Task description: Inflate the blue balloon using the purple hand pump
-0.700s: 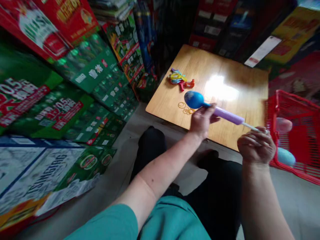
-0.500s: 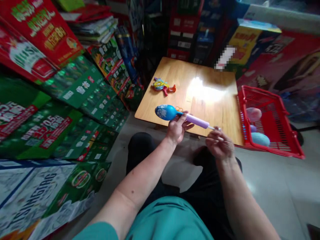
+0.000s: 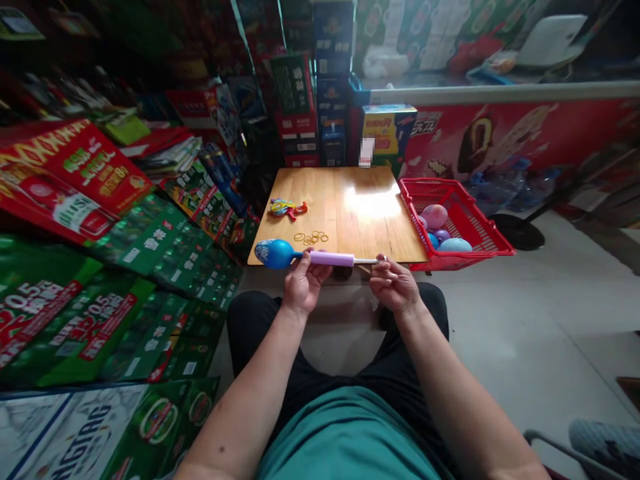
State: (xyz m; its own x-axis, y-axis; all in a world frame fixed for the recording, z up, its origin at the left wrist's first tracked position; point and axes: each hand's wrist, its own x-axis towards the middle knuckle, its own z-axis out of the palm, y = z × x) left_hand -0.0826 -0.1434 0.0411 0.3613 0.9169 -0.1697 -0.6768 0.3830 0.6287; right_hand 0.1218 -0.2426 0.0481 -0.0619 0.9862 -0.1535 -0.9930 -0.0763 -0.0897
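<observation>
My left hand [image 3: 301, 285] is closed round the front of a purple hand pump [image 3: 331, 258], where a small blue balloon [image 3: 275, 254] sits partly inflated on the nozzle. My right hand [image 3: 393, 284] pinches the pump's thin white plunger rod at its right end. Both hands hover just in front of the near edge of a low wooden table [image 3: 350, 220]. On the table lie several yellow rubber bands [image 3: 311, 237] and a heap of coloured flat balloons [image 3: 285, 208].
A red plastic basket [image 3: 473, 223] holding inflated pink, purple and blue balloons stands against the table's right side. Stacked green and red cartons [image 3: 125, 220] crowd the left and the back. A red counter front [image 3: 500, 137] runs along the right; grey floor lies open there.
The view has swung up and right, so the table now sits straight ahead. Both hands with the pump have come toward me, off the tabletop, and my right hand sits nearer the pump body.
</observation>
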